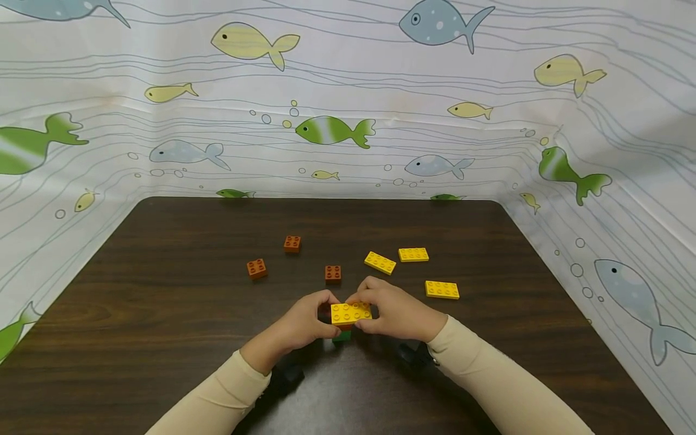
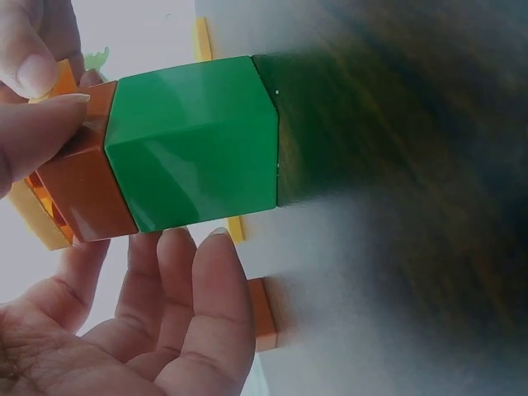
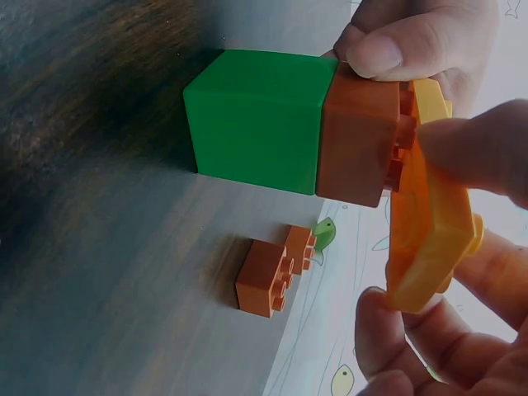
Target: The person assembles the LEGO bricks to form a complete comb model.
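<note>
A green block [image 2: 198, 148] stands on the table with a reddish-brown brick [image 3: 356, 136] on top of it. My left hand [image 1: 306, 319] grips the brown brick, its thumb on one side and its fingers behind. Above sits a yellow brick [image 1: 350, 313], wider than the stack and sticking out to the right. My right hand [image 1: 398, 309] pinches this yellow brick between thumb and fingers. Some of the brown brick's studs show beneath the yellow one in the right wrist view, where the yellow brick looks slightly tilted.
Loose brown bricks lie beyond my hands, at left [image 1: 257, 269], at the back [image 1: 292, 244] and in the middle [image 1: 333, 274]. Three yellow bricks lie to the right: one angled [image 1: 380, 263], one farther back [image 1: 413, 254], one nearer [image 1: 442, 289]. Fish-patterned cloth [image 1: 348, 78] surrounds the dark wooden table [image 1: 163, 290].
</note>
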Motion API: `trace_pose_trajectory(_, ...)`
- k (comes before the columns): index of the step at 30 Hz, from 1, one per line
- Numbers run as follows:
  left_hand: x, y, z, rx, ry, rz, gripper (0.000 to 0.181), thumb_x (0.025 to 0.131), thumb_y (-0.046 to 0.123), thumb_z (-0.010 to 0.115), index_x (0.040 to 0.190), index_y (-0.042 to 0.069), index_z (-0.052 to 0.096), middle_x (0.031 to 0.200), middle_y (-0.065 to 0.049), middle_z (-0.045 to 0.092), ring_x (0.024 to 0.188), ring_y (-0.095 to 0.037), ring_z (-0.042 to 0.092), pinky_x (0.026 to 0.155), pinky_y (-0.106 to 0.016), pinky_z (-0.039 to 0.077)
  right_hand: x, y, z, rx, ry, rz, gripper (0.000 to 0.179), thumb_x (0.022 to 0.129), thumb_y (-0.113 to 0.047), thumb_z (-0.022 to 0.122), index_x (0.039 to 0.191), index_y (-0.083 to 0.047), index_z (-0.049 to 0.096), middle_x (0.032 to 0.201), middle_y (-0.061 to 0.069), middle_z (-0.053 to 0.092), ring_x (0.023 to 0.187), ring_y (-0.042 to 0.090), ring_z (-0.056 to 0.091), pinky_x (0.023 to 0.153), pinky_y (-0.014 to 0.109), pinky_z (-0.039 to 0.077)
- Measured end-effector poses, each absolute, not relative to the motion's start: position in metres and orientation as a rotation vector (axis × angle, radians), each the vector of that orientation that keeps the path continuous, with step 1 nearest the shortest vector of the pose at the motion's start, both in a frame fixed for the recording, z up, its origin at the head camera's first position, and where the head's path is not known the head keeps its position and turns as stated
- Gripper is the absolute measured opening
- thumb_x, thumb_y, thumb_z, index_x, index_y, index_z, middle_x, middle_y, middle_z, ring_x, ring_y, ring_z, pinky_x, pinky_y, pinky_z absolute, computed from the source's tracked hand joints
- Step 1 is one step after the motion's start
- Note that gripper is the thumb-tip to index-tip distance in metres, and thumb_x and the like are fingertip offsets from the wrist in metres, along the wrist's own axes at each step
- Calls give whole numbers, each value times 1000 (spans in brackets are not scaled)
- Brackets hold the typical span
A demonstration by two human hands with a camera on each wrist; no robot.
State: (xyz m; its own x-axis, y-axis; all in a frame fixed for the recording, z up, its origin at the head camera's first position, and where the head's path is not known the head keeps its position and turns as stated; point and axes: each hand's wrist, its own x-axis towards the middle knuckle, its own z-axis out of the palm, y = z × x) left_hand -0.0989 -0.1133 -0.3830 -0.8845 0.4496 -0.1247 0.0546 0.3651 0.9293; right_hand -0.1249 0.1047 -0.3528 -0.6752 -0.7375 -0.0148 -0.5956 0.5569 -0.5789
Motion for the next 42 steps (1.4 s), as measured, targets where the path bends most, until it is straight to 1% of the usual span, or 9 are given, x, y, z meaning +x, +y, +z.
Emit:
trace_pose_trajectory(3, -98, -113, -382, 440, 2310, 1499, 32, 79, 3, 75, 106, 1, 58, 101, -9, 59, 87, -21, 53, 71, -32, 47, -125, 104, -353, -1104, 2542, -789, 35, 84, -14, 74, 118, -9, 68, 97, -6, 50, 85, 19, 55, 76, 24, 47)
trace_pose_trajectory(7, -97, -114, -382, 442, 2354, 1481, 34, 80, 8, 76, 109, 3, 59, 105, -8, 59, 94, -23, 53, 74, -34, 46, -125, 104, -352, -1098, 2551, -775, 36, 84, -16, 74, 119, -11, 68, 97, -7, 50, 85, 16, 54, 76, 24, 47)
trace_pose_trajectory(10, -96, -116, -382, 448, 2377, 1495, 33, 81, 11, 76, 109, 5, 60, 104, -7, 59, 96, -24, 54, 74, -35, 46, -125, 104, -351, -1096, 2552, -775, 36, 84, -16, 74, 119, -11, 68, 96, -8, 50, 84, 14, 53, 76, 24, 47)
trace_pose_trajectory(15, -95, -118, -380, 491, 2430, 1495, 28, 83, 14, 75, 107, 5, 62, 102, -6, 60, 95, -25, 55, 75, -35, 47, -124, 104, -351, -1075, 2556, -772, 36, 84, -17, 75, 118, -11, 68, 96, -8, 50, 86, 15, 53, 77, 25, 47)
trace_pose_trajectory(20, -96, -119, -381, 503, 2440, 1482, 26, 84, 15, 75, 105, 6, 64, 101, -4, 61, 95, -24, 56, 76, -36, 46, -124, 104, -351, -1068, 2567, -751, 36, 84, -18, 75, 119, -12, 68, 97, -9, 50, 85, 11, 51, 77, 24, 47)
trace_pose_trajectory(23, -97, -120, -380, 500, 2435, 1476, 25, 84, 15, 75, 105, 7, 64, 100, -3, 62, 94, -23, 56, 74, -35, 46, -125, 104, -351, -1069, 2570, -744, 36, 84, -19, 75, 119, -12, 68, 97, -9, 50, 84, 10, 51, 77, 24, 47)
trace_pose_trajectory(32, -99, -120, -379, 492, 2417, 1464, 24, 83, 14, 75, 103, 7, 63, 98, -4, 62, 90, -21, 56, 69, -33, 47, -124, 103, -352, -1077, 2560, -759, 37, 83, -16, 76, 119, -10, 68, 96, -7, 51, 87, 17, 54, 78, 25, 47)
trace_pose_trajectory(42, -99, -120, -378, 497, 2404, 1472, 24, 83, 14, 75, 102, 7, 63, 98, -4, 62, 90, -21, 56, 70, -33, 47, -122, 103, -353, -1079, 2570, -765, 37, 84, -16, 75, 119, -9, 67, 97, -6, 51, 86, 19, 55, 76, 25, 46)
